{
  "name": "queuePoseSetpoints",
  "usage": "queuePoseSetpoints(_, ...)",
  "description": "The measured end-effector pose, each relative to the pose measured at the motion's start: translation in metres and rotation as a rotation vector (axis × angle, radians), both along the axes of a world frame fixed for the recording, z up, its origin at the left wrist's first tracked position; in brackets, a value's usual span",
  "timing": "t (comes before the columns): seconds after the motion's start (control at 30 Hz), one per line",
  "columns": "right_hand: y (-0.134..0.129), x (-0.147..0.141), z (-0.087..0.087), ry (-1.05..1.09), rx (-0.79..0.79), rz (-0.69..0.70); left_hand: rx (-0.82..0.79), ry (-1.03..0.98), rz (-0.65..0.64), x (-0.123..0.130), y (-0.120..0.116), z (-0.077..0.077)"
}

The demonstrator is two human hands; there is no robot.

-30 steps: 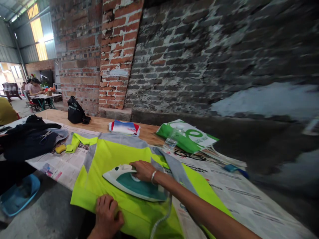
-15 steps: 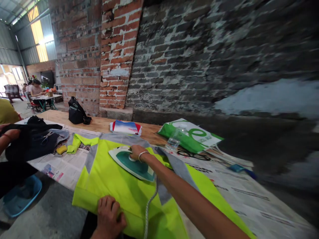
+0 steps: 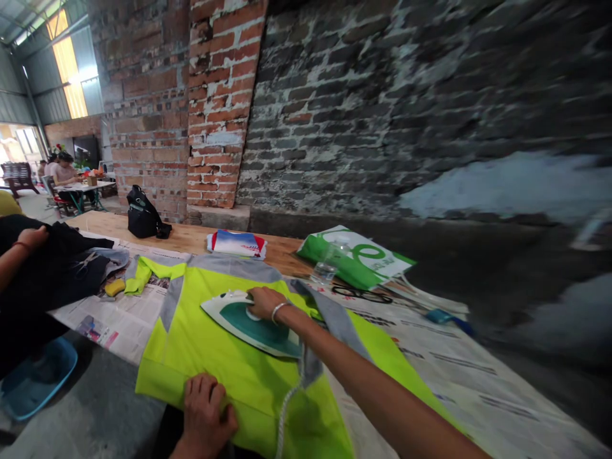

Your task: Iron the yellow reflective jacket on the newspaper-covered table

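Gripping iron (image 3: 253,328) with right hand (image 3: 265,303), higher on shirt (image 3: 239,376)

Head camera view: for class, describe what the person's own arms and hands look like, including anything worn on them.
The person's right hand wears a slim silver-coloured metal bangle at the wrist; the right forearm is bare, with no sleeve. The left hand shows no ring or band.

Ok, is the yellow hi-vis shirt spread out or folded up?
Spread out: the hi-vis shirt lies flat on the newspaper, its sleeve bunched off to the left, with the left hand resting on its hem.
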State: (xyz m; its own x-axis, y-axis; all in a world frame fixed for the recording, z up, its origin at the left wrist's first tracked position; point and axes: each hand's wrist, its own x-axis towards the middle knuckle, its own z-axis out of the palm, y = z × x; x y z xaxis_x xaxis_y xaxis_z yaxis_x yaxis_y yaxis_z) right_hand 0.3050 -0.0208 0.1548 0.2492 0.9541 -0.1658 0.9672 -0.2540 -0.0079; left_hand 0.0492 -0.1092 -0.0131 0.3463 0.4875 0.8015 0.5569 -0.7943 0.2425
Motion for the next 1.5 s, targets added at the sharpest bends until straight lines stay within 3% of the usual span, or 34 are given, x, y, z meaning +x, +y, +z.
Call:
queuePoseSetpoints(0.13, 0.025, 0.008, 0.001, -0.023, 0.025, -0.079, 0.001, -0.028, -0.008, 0.0, 0.0, 0.0)
queuePoseSetpoints(0.27, 0.031, 0.011, 0.003, -0.01, 0.028, -0.063, 0.011, -0.056, -0.024, 0.001, 0.002, 0.001)
queuePoseSetpoints(0.5, -0.005, -0.005, 0.0, 0.057, -0.029, 0.14, 0.0, -0.022, -0.007, 0.0, 0.003, -0.003)
queuePoseSetpoints(0.63, -0.021, -0.009, 0.0, 0.056, -0.045, 0.181, -0.002, 0.006, -0.002, -0.002, 0.003, -0.004)
queuePoseSetpoints(1.0, 0.011, -0.002, 0.002, 0.037, 0.056, -0.063, 0.005, 0.026, -0.014, -0.007, 0.007, 0.004)
queuePoseSetpoints(1.5, 0.01, 0.001, -0.002, 0.01, 0.047, -0.055, 0.0, 0.023, -0.028, -0.006, 0.005, 0.002)
